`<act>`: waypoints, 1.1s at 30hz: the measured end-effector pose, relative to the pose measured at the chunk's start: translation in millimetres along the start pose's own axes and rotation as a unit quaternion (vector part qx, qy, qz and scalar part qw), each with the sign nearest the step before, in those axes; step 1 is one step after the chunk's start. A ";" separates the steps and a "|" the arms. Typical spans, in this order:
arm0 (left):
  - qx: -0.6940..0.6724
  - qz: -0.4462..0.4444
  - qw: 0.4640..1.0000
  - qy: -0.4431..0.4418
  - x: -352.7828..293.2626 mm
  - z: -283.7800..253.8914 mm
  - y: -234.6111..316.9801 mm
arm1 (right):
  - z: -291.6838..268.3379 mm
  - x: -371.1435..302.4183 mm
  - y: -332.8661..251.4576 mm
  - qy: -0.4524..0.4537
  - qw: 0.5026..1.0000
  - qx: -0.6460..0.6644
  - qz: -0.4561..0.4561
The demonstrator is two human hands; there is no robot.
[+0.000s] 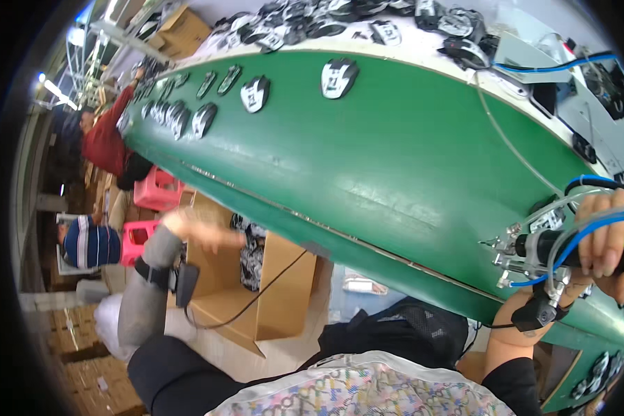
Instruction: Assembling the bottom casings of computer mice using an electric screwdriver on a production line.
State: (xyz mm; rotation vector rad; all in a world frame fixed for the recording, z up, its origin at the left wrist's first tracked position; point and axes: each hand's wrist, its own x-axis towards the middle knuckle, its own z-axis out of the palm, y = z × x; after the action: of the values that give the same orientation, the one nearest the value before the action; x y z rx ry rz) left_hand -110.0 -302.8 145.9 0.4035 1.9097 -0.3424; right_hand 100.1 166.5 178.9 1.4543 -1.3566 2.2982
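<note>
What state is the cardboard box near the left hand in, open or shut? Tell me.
Open: black-and-white parts show inside the cardboard box, no closed flaps covering them.

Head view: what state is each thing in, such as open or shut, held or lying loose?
Left hand, fingers stretched out, blurred, nothing visibly held
Right hand, closed around the black tool
Black tool, held, tip pointing left
Cardboard box, open, black-and-white parts inside
Green surface, bearing loose parts; whether moving, cannot tell
White-and-black part near the far edge, lying apart from others
Pink stools, upright
</note>
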 end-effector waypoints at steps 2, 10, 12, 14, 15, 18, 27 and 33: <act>0.040 -0.113 0.957 -0.262 23.0 96.1 -30.4 | 0.1 1.5 2.7 0.010 1.000 0.006 -0.017; -0.754 -0.027 0.587 -0.295 78.1 391.8 46.3 | 22.5 -2.8 0.9 0.125 0.991 -0.035 0.028; -0.819 0.065 0.506 -0.263 93.9 408.0 55.3 | 18.2 -3.6 -3.4 0.118 0.992 -0.039 0.021; -0.741 -0.006 0.657 -0.139 95.9 384.8 64.7 | 3.3 -7.3 1.1 0.045 0.998 -0.020 -0.027; -0.701 -0.034 0.705 -0.098 102.1 379.7 62.4 | 2.4 -5.5 0.3 0.041 0.998 -0.028 -0.027; -0.794 -0.026 0.565 -0.224 98.8 379.7 70.2 | -3.6 -6.7 -0.6 0.012 0.999 -0.040 0.001; -0.633 0.106 0.698 0.318 52.5 265.2 -35.2 | 27.9 -1.2 0.2 0.130 0.990 -0.051 0.006; -0.676 0.023 0.300 0.673 -41.2 231.0 -218.3 | 39.2 7.9 15.0 0.149 0.987 -0.055 -0.023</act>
State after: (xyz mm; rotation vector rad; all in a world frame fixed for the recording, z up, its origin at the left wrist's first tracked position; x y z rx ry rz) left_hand 2.2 -601.1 111.9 -0.7731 2.6743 2.3863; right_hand 114.8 126.6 181.3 1.0473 -1.3212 2.2596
